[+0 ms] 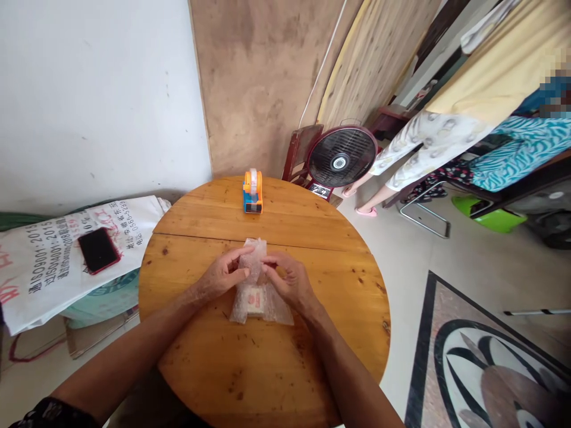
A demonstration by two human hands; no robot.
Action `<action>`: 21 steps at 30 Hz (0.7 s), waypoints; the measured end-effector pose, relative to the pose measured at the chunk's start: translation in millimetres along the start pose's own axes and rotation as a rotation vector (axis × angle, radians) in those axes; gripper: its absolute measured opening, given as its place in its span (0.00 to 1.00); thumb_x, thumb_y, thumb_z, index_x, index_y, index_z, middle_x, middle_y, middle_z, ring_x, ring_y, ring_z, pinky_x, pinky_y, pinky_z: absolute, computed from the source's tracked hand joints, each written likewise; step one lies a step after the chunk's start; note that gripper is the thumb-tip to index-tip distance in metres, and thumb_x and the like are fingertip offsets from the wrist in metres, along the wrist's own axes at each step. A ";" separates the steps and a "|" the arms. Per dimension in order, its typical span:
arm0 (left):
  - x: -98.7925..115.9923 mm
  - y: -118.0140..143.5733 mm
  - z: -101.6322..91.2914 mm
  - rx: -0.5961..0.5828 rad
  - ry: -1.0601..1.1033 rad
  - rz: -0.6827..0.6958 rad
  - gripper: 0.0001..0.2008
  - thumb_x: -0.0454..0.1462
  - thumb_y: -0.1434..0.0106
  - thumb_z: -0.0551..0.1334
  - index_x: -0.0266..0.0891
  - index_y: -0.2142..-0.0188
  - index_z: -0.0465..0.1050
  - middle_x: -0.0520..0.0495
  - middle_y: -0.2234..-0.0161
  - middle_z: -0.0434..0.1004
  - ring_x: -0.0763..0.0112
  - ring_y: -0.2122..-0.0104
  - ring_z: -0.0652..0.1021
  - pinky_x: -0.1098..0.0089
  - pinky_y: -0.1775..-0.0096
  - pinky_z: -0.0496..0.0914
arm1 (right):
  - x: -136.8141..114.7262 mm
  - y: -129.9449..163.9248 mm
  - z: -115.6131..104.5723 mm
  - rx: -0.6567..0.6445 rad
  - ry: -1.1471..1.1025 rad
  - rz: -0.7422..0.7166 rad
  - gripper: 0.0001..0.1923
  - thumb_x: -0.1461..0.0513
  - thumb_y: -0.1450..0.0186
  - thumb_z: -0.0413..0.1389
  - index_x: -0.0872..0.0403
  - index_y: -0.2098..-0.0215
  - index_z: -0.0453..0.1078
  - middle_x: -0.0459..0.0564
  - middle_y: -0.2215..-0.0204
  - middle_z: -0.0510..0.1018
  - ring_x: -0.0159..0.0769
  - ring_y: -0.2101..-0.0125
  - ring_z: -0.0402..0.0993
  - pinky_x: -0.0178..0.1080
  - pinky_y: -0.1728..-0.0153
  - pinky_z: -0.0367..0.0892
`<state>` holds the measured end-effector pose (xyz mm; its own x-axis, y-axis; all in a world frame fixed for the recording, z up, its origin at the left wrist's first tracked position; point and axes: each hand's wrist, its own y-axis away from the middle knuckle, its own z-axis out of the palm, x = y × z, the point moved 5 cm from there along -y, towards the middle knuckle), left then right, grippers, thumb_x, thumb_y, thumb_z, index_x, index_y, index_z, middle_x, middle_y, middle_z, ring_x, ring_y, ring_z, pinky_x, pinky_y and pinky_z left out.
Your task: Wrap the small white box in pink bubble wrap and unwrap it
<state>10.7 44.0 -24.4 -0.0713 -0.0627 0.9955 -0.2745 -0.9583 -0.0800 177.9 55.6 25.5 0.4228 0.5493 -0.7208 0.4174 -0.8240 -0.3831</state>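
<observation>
Forearms come in from the bottom edge and meet over a round wooden table (214,368). Left hand (220,274): thumb and fingers pinched on the left side of a bubble-wrap pouch (256,297), near its upper half. Right hand (292,282): fingertips pinched on the same wrap from the right, thumbs almost meeting at the middle. Pouch lies flat on the table, mid-board, top end sticking up past the fingers. Inside it, low down, a small pale item with a red mark (254,299); too small to say what.

Step in hand, as I judge it: folding or closing the wrap around the small item. Next move would call for keeping the fold pressed with one hand while the other is freed.

Further out: orange-and-blue tape dispenser (253,191) stands at the far edge of the table, well apart from the hands. Left of the table, a dark phone (99,249) rests on printed white sacks (53,261). Beyond the table, a floor fan (342,156). Another person's legs and pink slippers (363,209) at right.
</observation>
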 end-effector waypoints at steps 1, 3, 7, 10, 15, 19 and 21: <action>0.1 -0.1 -0.8 0.017 -0.022 -0.002 0.30 0.42 0.40 0.65 0.33 0.40 0.67 0.35 0.44 0.74 0.54 0.48 0.75 0.59 0.47 0.69 | -5.8 0.9 4.2 -0.053 0.041 -0.062 0.08 0.60 0.34 0.54 0.51 0.60 0.75 0.51 0.64 0.81 0.37 0.64 0.76 0.40 0.60 0.68; 1.0 0.0 -2.9 0.060 -0.067 0.001 0.28 0.43 0.40 0.66 0.34 0.43 0.70 0.36 0.46 0.76 0.54 0.49 0.76 0.58 0.48 0.69 | -13.7 2.8 11.5 -0.148 0.072 -0.141 0.10 0.62 0.33 0.53 0.50 0.58 0.75 0.51 0.61 0.82 0.39 0.62 0.77 0.41 0.59 0.67; 6.7 0.0 -4.9 0.100 -0.132 0.060 0.22 0.42 0.41 0.66 0.35 0.48 0.76 0.39 0.49 0.77 0.57 0.49 0.76 0.61 0.46 0.69 | -13.3 1.5 2.9 -0.099 -0.015 -0.066 0.08 0.62 0.33 0.53 0.49 0.61 0.75 0.49 0.65 0.82 0.38 0.64 0.77 0.40 0.60 0.67; 9.3 0.0 -4.3 0.100 -0.111 0.094 0.19 0.39 0.40 0.66 0.37 0.50 0.77 0.41 0.50 0.78 0.61 0.51 0.77 0.64 0.49 0.70 | -5.1 -1.4 -16.3 0.041 0.012 0.063 0.05 0.61 0.35 0.55 0.50 0.64 0.73 0.48 0.70 0.79 0.36 0.70 0.74 0.38 0.64 0.68; 9.9 0.5 -4.0 0.110 -0.087 0.101 0.17 0.38 0.41 0.66 0.37 0.52 0.78 0.42 0.52 0.78 0.62 0.53 0.77 0.65 0.50 0.70 | 2.8 -6.6 -25.8 0.071 0.172 0.033 0.15 0.63 0.41 0.59 0.50 0.54 0.68 0.50 0.61 0.76 0.32 0.72 0.69 0.37 0.67 0.68; 8.8 0.7 -4.8 0.107 -0.109 0.073 0.18 0.39 0.41 0.66 0.37 0.52 0.78 0.41 0.52 0.79 0.62 0.54 0.77 0.64 0.50 0.70 | 5.3 -11.1 -18.6 0.076 0.236 -0.038 0.27 0.61 0.41 0.61 0.51 0.44 0.62 0.55 0.51 0.72 0.33 0.71 0.69 0.38 0.69 0.68; 10.2 0.6 -5.1 0.107 -0.118 0.081 0.18 0.39 0.41 0.66 0.37 0.51 0.78 0.41 0.52 0.79 0.61 0.54 0.77 0.64 0.50 0.70 | 5.7 -14.3 -14.5 0.059 0.248 -0.041 0.23 0.61 0.39 0.59 0.50 0.45 0.65 0.57 0.48 0.70 0.32 0.71 0.69 0.38 0.71 0.68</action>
<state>5.0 44.2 -14.5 0.0259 -0.1668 0.9856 -0.1684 -0.9726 -0.1602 186.0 72.5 35.3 0.5940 0.5933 -0.5433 0.3935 -0.8033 -0.4470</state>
